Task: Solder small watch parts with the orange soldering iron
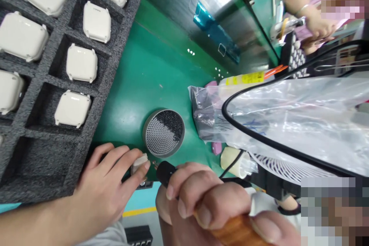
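My left hand (111,178) is closed on a small white watch case (140,162) at the table's front edge, fingers and thumb covering much of it. In my right hand (211,196) is a screwdriver (166,173) with a black nose and an orange-brown handle. Its thin tip points left at the watch case, very close to it; whether they touch I cannot tell. Just beyond both hands stands a round grey dish (158,138) with a dimpled plate, tiny black screws heaped on its far right side. Left of it, a dark foam tray (111,75) holds several white watch cases (82,62).
A clear plastic bag (276,111) lies to the right, crossed by a thick black cable (259,136). At the back, a blue translucent strip (216,32) hangs on a metal panel. Tiny white bits (190,51) lie on the green table. Another person's hands (319,27) show at upper right.
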The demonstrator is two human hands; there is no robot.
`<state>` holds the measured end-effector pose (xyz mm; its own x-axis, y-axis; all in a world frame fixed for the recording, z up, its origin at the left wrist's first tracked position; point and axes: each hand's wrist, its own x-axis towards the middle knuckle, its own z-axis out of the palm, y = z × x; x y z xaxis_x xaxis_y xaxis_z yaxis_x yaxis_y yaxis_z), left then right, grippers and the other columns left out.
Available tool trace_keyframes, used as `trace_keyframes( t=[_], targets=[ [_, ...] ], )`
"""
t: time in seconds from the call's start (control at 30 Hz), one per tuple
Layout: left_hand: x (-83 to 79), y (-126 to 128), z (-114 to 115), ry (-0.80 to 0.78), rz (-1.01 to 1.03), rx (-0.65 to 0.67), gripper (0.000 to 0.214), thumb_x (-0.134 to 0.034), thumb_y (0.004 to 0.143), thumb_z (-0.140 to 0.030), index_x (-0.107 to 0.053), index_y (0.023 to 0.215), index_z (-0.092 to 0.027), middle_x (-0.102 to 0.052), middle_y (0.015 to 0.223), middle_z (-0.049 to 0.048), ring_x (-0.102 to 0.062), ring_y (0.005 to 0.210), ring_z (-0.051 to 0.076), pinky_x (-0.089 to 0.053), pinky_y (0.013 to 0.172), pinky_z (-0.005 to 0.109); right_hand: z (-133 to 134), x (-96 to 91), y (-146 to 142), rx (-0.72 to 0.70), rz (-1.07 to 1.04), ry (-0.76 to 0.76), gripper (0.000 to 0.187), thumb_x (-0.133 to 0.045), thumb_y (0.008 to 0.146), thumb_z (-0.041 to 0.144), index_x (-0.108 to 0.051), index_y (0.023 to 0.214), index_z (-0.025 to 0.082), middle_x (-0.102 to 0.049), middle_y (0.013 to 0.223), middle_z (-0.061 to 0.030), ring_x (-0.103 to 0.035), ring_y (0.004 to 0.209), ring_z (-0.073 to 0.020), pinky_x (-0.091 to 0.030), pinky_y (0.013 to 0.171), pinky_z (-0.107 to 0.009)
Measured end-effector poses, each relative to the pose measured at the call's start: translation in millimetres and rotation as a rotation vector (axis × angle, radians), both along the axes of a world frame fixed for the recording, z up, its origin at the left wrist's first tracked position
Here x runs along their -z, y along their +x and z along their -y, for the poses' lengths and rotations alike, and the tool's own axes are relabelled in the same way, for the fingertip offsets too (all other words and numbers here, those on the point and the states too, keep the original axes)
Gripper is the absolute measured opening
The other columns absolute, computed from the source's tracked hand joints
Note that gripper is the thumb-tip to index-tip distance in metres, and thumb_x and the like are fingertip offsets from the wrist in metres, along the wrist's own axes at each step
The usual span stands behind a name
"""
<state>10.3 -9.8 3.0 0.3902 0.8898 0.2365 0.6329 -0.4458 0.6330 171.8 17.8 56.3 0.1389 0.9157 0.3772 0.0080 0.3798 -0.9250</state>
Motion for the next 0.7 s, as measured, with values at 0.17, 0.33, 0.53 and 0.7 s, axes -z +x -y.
trace_keyframes(
  t=[0.17, 0.33, 0.53, 0.7],
  targets=[
    [1.7, -1, 0, 0.001, 0.008, 0.011, 0.033, -0.054, 0.100, -0.016, -0.080, 0.119, -0.020, -0.075, 0.123, 0.0119, -0.061, 0.109, 0.031, -0.039, 0.097, 0.050, -5, 8.4, 17, -0.109, 0.019, 0.047, 0.038, -0.028, 0.106, 0.021, -0.056, 0.131, 0.022, -0.058, 0.082, 0.0049, -0.067, 0.059, -0.0107, -0.064, 0.050, -0.029],
    [1.9, -1, 0, 0.002, 0.016, 0.010, 0.034, -0.053, 0.100, -0.016, -0.080, 0.120, -0.019, -0.075, 0.125, 0.0119, -0.060, 0.110, 0.031, -0.039, 0.098, 0.050, -11, 11.1, 37, -0.309, 0.096, 0.064, 0.037, -0.045, 0.102, 0.025, -0.056, 0.137, 0.022, -0.064, 0.081, 0.0049, -0.069, 0.057, -0.0132, -0.065, 0.049, -0.032],
    [2.1, -1, 0, 0.002, 0.023, 0.006, 0.033, -0.053, 0.100, -0.015, -0.080, 0.118, -0.019, -0.075, 0.124, 0.0122, -0.060, 0.109, 0.032, -0.038, 0.098, 0.050, -7, 10.8, 28, -0.204, 0.107, 0.026, 0.031, -0.039, 0.104, 0.026, -0.058, 0.128, 0.029, -0.058, 0.070, 0.0080, -0.062, 0.048, -0.0119, -0.060, 0.045, -0.031],
    [2.4, 0, 0, 0.005, 0.030, -0.006, 0.034, -0.050, 0.101, -0.016, -0.080, 0.117, -0.019, -0.075, 0.122, 0.0118, -0.060, 0.110, 0.030, -0.038, 0.098, 0.049, -1, 4.3, 19, -0.197, 0.104, -0.140, 0.022, -0.054, 0.101, 0.035, -0.056, 0.123, 0.039, -0.053, 0.069, 0.0087, -0.058, 0.050, -0.0146, -0.059, 0.046, -0.033]
  ],
)
